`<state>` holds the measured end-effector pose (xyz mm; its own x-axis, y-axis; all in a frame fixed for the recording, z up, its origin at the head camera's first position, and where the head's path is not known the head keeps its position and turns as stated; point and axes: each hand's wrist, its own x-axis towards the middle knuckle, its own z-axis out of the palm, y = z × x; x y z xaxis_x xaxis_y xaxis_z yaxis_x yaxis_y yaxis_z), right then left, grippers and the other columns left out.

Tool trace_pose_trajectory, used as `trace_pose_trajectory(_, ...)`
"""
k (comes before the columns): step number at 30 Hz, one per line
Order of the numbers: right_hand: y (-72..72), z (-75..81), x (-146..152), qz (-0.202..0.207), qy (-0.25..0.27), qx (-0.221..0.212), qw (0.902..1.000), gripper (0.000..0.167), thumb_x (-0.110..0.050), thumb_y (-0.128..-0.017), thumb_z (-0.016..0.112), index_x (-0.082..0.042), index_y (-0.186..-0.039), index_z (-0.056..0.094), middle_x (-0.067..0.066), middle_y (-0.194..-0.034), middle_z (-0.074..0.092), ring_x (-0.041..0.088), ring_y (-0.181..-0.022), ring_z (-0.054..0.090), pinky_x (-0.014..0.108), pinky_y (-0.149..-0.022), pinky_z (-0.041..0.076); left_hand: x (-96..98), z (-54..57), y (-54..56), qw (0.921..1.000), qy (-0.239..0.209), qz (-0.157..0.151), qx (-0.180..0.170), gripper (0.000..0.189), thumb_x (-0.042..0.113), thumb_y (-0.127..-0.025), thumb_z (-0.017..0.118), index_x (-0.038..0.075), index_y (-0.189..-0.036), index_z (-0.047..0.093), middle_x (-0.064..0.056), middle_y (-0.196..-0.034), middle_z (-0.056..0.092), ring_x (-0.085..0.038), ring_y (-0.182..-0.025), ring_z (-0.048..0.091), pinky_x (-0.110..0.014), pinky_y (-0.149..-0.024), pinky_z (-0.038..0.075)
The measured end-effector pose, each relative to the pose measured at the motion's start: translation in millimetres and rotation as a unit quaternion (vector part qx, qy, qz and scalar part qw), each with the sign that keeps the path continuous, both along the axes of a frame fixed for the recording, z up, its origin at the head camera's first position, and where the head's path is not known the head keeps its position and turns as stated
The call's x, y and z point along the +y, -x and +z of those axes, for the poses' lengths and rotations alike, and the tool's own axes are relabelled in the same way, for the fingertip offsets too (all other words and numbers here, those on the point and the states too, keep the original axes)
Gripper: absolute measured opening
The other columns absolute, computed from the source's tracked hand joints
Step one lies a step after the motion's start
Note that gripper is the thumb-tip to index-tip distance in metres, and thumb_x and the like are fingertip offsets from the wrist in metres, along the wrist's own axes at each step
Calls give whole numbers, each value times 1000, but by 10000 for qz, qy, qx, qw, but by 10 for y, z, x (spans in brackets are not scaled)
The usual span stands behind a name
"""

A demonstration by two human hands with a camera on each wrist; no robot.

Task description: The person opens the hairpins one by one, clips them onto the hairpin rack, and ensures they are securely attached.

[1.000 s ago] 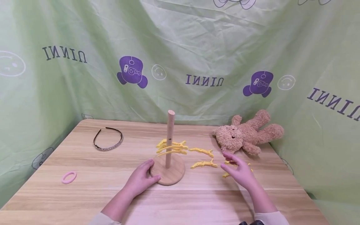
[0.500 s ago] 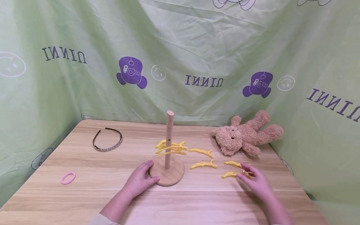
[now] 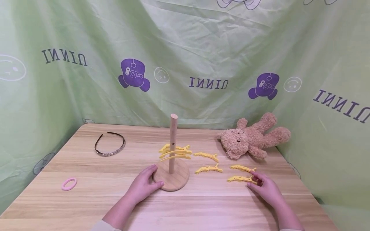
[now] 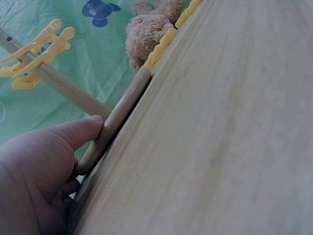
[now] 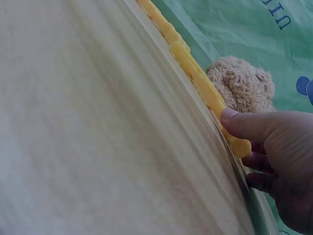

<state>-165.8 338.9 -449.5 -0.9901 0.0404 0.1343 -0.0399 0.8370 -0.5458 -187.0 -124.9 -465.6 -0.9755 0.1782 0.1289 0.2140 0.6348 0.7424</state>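
My left hand (image 3: 145, 182) grips the rim of the wooden stand's round base (image 3: 179, 179), thumb on top and fingers at its edge. Yellow hair clips (image 3: 182, 151) are clamped across the upright post (image 4: 73, 93). To the right, my right hand (image 3: 267, 187) pinches the tail end of a yellow hair clip (image 5: 205, 88) lying flat on the table; the thumb lies over it in the right wrist view, and the other fingers are partly hidden. Just behind it lies another yellow clip (image 3: 241, 167). Two more clips (image 3: 208, 169) rest between the stand and this pair.
A plush bear (image 3: 248, 138) lies on its side at the back right. At the left are a headband (image 3: 111, 154) and a pink hair tie (image 3: 66, 188). Green printed cloth (image 3: 179, 48) hangs around the wooden table (image 3: 86, 208).
My right hand has moved right and down from above the right-hand clips to the tail of the nearer one, and its fingers have closed there. The left hand stays on the base.
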Motion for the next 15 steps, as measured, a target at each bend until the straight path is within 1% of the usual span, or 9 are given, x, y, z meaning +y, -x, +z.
trace_pose_trajectory(4,-9,-7,21,-14,-54,-131,9999,61,-25,-82,78,7,-130,57,14,-105,70,25,-94,64,47,-89,54,0,-7,-1,10000,9,-1,15,76,37,-81,78,-5,-138,50,-23,-148,46,-42,-140,40,-56,-118,29)
trace_pose_trajectory(6,-11,-10,33,5,-106,-116,9999,60,-25,-83,78,8,-129,57,14,-105,71,26,-95,65,48,-90,54,1,-8,0,10000,8,-1,25,76,37,-81,78,-5,-138,51,-23,-148,46,-42,-139,40,-56,-118,29)
trace_pose_trajectory(7,-13,-9,37,24,-118,-96,9999,59,-24,-83,78,8,-128,58,14,-104,71,25,-94,65,46,-89,55,2,-8,-1,10000,10,3,27,75,37,-81,78,-5,-138,51,-22,-148,46,-42,-139,40,-56,-118,29)
trace_pose_trajectory(11,-18,5,42,55,-95,-53,9999,53,-23,-81,79,7,-122,62,11,-101,69,16,-89,62,29,-81,55,5,-7,-2,10000,-32,24,32,75,36,-81,78,-5,-138,51,-22,-148,46,-42,-139,40,-56,-118,29)
trace_pose_trajectory(13,-27,16,38,72,-52,-57,9999,51,-23,-80,80,6,-119,63,12,-103,68,15,-88,62,25,-79,54,4,-11,-1,10000,-34,32,46,74,35,-81,78,-5,-138,51,-22,-148,47,-42,-139,40,-56,-118,30)
trace_pose_trajectory(15,-36,29,33,69,-23,-115,9999,49,-24,-80,80,5,-116,64,13,-104,68,15,-89,62,25,-78,53,5,-10,-2,10000,-51,49,26,74,34,-81,78,-4,-138,51,-22,-148,47,-42,-140,40,-56,-118,30)
